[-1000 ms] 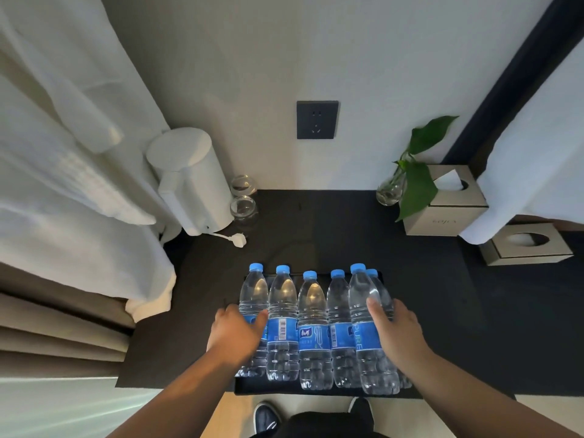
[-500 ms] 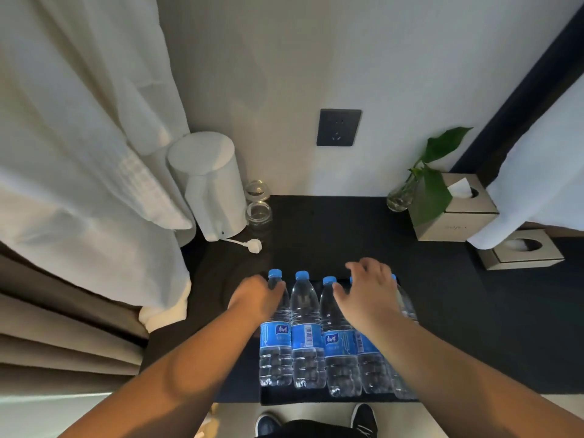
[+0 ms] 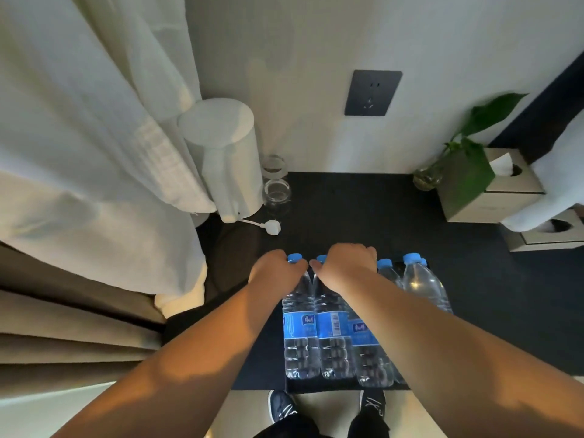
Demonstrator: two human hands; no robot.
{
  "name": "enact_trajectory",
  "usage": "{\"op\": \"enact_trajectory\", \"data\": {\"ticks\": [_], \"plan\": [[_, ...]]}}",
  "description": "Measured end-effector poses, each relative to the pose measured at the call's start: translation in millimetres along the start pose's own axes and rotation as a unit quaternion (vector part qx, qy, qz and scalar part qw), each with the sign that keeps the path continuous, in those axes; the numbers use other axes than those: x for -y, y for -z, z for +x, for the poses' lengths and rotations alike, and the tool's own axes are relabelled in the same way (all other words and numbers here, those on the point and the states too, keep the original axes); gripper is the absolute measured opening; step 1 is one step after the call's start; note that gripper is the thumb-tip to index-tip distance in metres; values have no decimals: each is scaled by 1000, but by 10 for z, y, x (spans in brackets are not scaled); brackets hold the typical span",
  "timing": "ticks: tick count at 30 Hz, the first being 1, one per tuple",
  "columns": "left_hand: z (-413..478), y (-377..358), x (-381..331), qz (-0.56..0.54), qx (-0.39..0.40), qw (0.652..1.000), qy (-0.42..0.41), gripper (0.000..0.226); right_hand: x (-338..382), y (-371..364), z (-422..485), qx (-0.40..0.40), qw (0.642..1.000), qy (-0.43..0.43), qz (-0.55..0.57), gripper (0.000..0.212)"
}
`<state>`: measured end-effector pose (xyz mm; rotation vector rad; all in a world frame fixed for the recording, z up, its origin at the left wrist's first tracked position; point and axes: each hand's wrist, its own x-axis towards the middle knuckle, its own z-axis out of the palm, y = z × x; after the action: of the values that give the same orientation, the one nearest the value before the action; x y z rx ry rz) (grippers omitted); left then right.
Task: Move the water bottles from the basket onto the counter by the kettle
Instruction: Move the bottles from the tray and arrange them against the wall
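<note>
At the near edge of the dark table, the bottles stand upright in a row in a low black basket. My left hand grasps the leftmost neck below its cap, my right hand curls over the neighbouring tops. I judge it best to lift straight up, clearing the rim, then set down beside the white kettle at back left, avoiding its plug and the glasses.

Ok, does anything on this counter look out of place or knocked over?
Nothing is spilled or tipped. The bottles stand upright in the basket. One oddity: the kettle is unplugged, its plug lying loose on the counter, away from the socket.
</note>
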<state>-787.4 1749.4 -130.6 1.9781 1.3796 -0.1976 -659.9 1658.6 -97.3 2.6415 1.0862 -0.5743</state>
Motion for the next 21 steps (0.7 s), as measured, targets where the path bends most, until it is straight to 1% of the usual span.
{"op": "enact_trajectory", "data": {"ticks": [2,4,8,13,14,17,21], "plan": [[15,6,46,-27,0,1000,-6,36,57,29,76,23,1000,-6,8,45],[18,16,67,-43,2,999,-8,36,80,36,105,43,998,-12,42,40],[-16,105,53,-58,-1,998,-29,41,35,81,59,37,990,-19,136,39],[-180,231,-37,-110,-53,990,-71,43,-194,287,-66,37,973,39,223,36],[-220,259,-69,-127,-55,987,-80,39,-244,336,-83,35,972,50,228,37],[-318,357,-204,-161,-71,978,-110,18,-372,502,-105,34,966,75,245,36],[-451,503,-407,-180,-107,970,-126,7,-531,731,-111,23,956,115,267,36]]}}
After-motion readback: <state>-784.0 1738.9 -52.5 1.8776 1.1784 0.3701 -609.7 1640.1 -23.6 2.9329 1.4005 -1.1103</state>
